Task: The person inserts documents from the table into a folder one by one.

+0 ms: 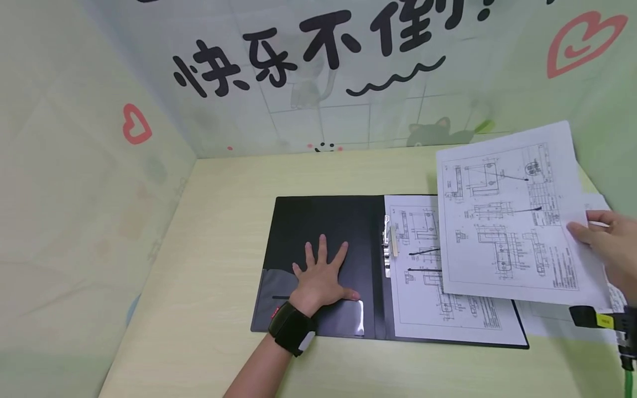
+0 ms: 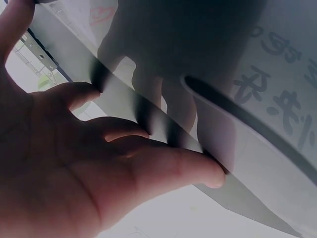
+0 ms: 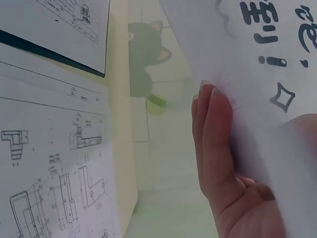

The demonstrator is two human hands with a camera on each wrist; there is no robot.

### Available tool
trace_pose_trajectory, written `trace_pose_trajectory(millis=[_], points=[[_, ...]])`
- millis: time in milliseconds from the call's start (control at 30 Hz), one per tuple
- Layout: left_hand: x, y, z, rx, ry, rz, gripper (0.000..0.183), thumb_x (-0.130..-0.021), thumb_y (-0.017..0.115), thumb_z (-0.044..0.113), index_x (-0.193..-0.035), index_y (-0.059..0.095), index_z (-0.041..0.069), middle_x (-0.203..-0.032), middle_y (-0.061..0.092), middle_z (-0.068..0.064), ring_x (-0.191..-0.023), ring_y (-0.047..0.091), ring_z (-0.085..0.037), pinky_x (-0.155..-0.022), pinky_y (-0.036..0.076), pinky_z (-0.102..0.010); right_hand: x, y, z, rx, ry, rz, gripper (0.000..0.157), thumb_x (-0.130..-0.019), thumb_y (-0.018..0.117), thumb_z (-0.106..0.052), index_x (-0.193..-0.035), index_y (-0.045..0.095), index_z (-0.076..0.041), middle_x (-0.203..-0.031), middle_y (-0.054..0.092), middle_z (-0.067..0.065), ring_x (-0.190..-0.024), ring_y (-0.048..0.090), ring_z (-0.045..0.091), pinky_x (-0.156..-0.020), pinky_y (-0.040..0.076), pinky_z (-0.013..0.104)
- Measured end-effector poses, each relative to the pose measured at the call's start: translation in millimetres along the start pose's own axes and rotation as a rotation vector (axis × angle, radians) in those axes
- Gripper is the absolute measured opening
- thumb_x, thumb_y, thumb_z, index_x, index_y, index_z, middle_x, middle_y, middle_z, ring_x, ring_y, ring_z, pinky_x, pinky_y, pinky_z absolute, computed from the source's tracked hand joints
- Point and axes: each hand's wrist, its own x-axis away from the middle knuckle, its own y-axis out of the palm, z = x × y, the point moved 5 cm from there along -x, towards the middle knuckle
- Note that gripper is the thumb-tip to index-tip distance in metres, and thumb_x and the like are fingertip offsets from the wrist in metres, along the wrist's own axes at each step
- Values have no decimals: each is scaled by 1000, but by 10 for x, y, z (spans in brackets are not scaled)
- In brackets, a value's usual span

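Observation:
A black clip folder (image 1: 323,218) lies opened on the table. My left hand (image 1: 320,282), fingers spread, presses on its left inner cover, where there is a clear pocket; the left wrist view shows the same hand (image 2: 114,163) close up. My right hand (image 1: 614,243) pinches a sheet of technical drawings (image 1: 512,221) by its right edge, thumb on top and fingers beneath. That sheet is held up over the folder's right side and partly hides another drawing sheet (image 1: 413,309) lying there beside the metal clip (image 1: 386,246). In the right wrist view the hand (image 3: 223,163) grips the raised paper.
More drawing sheets (image 1: 544,320) lie on the table right of the folder, partly under the raised sheet. Pale wooden tabletop (image 1: 209,265) extends left of the folder. A printed curtain (image 1: 318,119) stands along the back and sides. A green cable (image 1: 628,384) hangs by my right wrist.

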Motion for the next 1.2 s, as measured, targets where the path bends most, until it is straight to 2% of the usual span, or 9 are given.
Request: trace_pose_trajectory(millis=[100,167,200,467,800,1200], points=[[4,-12,5,-5,-3,-1,111,-69,84,56,-158,21,34,-168,-3,-12,-152,-3,-47,-110,15,-77,60,111,-29,78,-20,-20,54,-101,51,-42,-145,37,-14,-72,48,-36,-66,68,4,-63,60,33],[5,-20,7,-6,-5,-1,111,-69,84,56,-158,21,34,-168,-3,-11,-152,-4,-46,-110,15,-77,92,186,-42,120,-58,-45,69,-101,50,-41,-150,25,2,-74,49,-34,-67,69,6,-63,60,35],[5,-21,7,-7,-5,-1,111,-69,84,56,-158,21,34,-168,-3,-11,-152,-4,-46,-110,15,-77,107,222,-48,135,-79,-60,71,-102,49,-40,-150,23,4,-76,49,-33,-68,69,6,-63,60,34],[7,-12,6,-4,-1,-4,111,-69,83,56,-158,21,34,-168,-3,-12,-152,-3,-47,-110,15,-77,212,478,-104,165,-170,-202,64,-104,46,-35,-146,25,10,-85,62,-17,-69,72,14,-62,60,35],[6,-7,2,2,1,-9,111,-69,83,56,-158,20,34,-168,-4,-11,-152,-4,-46,-111,14,-77,271,639,-206,182,-216,-252,61,-104,48,-28,-143,27,14,-99,68,11,-70,71,11,-62,60,33],[8,-4,8,8,1,-9,111,-69,84,56,-158,21,34,-168,-4,-12,-152,-4,-46,-111,14,-77,346,828,-218,167,-233,-363,53,-104,48,-27,-140,31,8,-102,69,11,-75,73,15,-66,60,32]])
